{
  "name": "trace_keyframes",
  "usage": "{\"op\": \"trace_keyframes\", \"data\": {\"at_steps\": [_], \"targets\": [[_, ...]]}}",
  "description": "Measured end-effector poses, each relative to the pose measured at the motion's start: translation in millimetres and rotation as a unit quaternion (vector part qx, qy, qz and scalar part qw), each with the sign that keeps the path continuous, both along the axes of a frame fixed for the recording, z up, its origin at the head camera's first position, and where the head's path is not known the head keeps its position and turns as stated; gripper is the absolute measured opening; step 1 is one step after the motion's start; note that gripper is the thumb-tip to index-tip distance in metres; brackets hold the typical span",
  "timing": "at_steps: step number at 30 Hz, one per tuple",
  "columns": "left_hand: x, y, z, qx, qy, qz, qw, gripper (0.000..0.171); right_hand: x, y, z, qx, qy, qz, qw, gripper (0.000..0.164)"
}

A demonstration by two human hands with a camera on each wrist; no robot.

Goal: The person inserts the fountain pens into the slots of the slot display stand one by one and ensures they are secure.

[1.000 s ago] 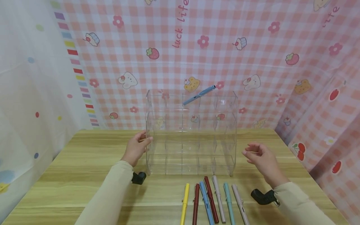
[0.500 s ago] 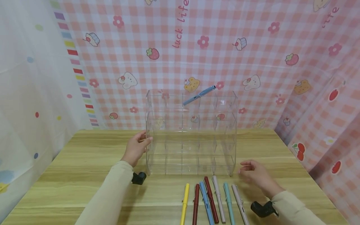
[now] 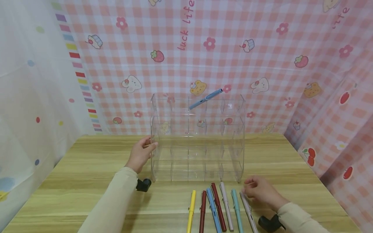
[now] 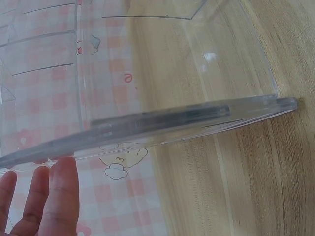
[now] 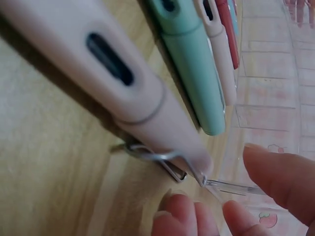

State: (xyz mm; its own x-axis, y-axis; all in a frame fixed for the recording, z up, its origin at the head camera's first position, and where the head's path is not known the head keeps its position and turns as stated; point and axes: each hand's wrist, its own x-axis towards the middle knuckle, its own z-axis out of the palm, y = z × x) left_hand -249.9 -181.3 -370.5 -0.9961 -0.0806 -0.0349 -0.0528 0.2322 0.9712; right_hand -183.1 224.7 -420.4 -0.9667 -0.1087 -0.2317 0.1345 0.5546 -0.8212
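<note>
A clear acrylic rack with several compartments stands on the table. My left hand holds its left side panel, the thumb over the front edge and the fingers against the outer face. My right hand is at the cap end of the rightmost pale pink pen. In the right wrist view its thumb and fingers are spread apart just beyond the cap and clip. Beside this pen lie a teal pen and another pale pink pen. A blue pen lies slanted across the rack's top.
Further left lie two dark red pens, a blue pen and a yellow pen, side by side before the rack. Black wrist devices hang at both sleeves. A pink checked cloth hangs behind the wooden table.
My right hand has come down and toward me from beside the rack to the rightmost pale pink pen. My left hand has kept its place on the rack.
</note>
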Motion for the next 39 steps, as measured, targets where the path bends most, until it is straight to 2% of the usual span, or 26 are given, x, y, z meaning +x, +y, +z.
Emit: {"op": "trace_keyframes", "data": {"at_steps": [16, 26, 39], "targets": [[-1.8, -0.7, -2.3, -0.003, 0.000, 0.000, 1.0000, 0.056, 5.2, -7.7, -2.8, 0.035, 0.007, 0.036, 0.999, 0.028], [-0.4, -0.7, -1.2, -0.005, 0.001, -0.003, 1.0000, 0.056, 3.3, -13.9, -5.6, 0.088, 0.002, 0.013, 0.996, 0.024], [-1.1, -0.5, -2.4, -0.006, 0.002, 0.000, 1.0000, 0.056, 1.3, -13.7, -7.3, 0.108, 0.011, 0.012, 0.994, 0.020]]}}
